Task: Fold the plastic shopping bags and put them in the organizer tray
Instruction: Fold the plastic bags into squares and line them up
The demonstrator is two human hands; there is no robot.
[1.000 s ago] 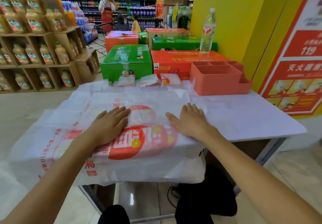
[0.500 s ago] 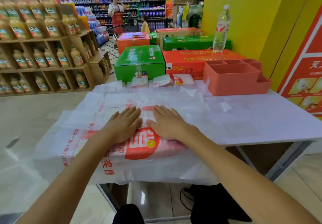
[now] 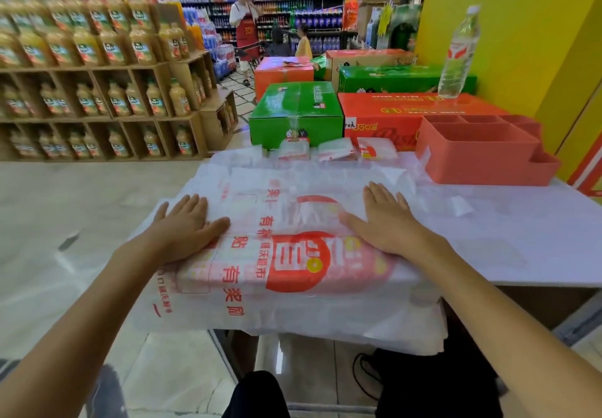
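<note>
1. Nearest: lower part of the shopping bag [image 3: 293,313] hanging off the near edge of the worktop [image 3: 537,241]. Risk: thin, slick plastic, weight of the overhang dragging the whole sheet toward the floor once pressure lifts.
2. On the bag: left hand [image 3: 189,228] and right hand [image 3: 387,225], both flat, fingers straight, palms pressing down either side of the red print, gripping nothing. Risk: trapped air or a wrinkle pushed along under the palms, giving a crooked crease and a bulky fold.
3. Left hand at the bag's left edge, seemingly past the worktop there. Risk: unsupported plastic sagging under the palm, fold line skewing.
4. More loose plastic [image 3: 358,176] lying beyond the bag. Risk: layers clinging together, two lifted as one.
5. Beyond the bag: three folded bags [image 3: 338,150] in a row at the far edge, not yet stowed. Risk: a sweeping arm or shifting sheet knocking them off or springing them open.
6. Beyond the bag, to its right: coral organizer tray [image 3: 482,160], compartments apparently empty. Risk: an oversized fold not fitting a slot, or popping open inside.
</note>
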